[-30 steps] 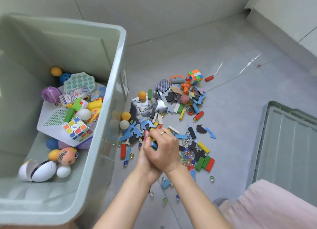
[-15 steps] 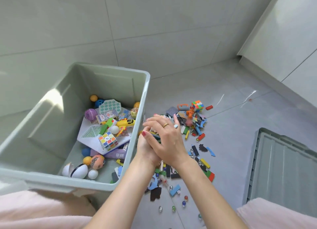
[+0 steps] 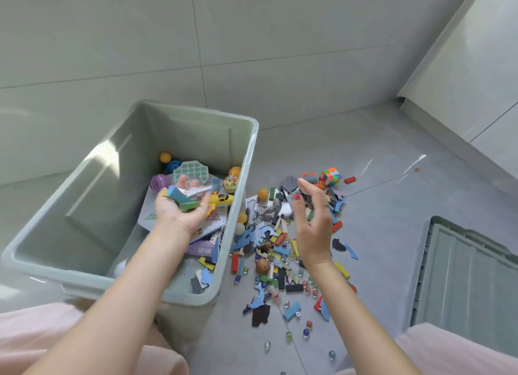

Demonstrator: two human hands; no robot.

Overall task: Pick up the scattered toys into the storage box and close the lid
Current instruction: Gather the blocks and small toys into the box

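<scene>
Over the open storage box (image 3: 246,161), the left hand (image 3: 179,209) is held palm up, cupped loosely around a small handful of toy pieces (image 3: 185,196), among them a blue wedge and a green block; its fingers curve up around the load. Beneath that hand the box already holds a purple ball (image 3: 160,182), a teal bubble-pop board (image 3: 190,170), a yellow toy plane (image 3: 221,199), two orange balls and a white perforated board (image 3: 215,223), with a few flat pieces lying on the box floor near its front corner. To the right of the box, the right hand (image 3: 314,220) hangs above the floor, well apart from the left one, fingers relaxed and slightly spread, holding nothing. Below and around it lies the scattered pile (image 3: 280,251) on the grey tiled floor (image 3: 378,206): blue and black puzzle shapes, coloured rectangular blocks, glass marbles, an orange ball (image 3: 263,193) just beside the box wall, and a colour cube (image 3: 330,176) at the far edge with a red block (image 3: 349,180) next to it. At the right edge the box lid (image 3: 471,276) lies flat on the floor, apart from the box. Pink fabric shows at both bottom corners.
</scene>
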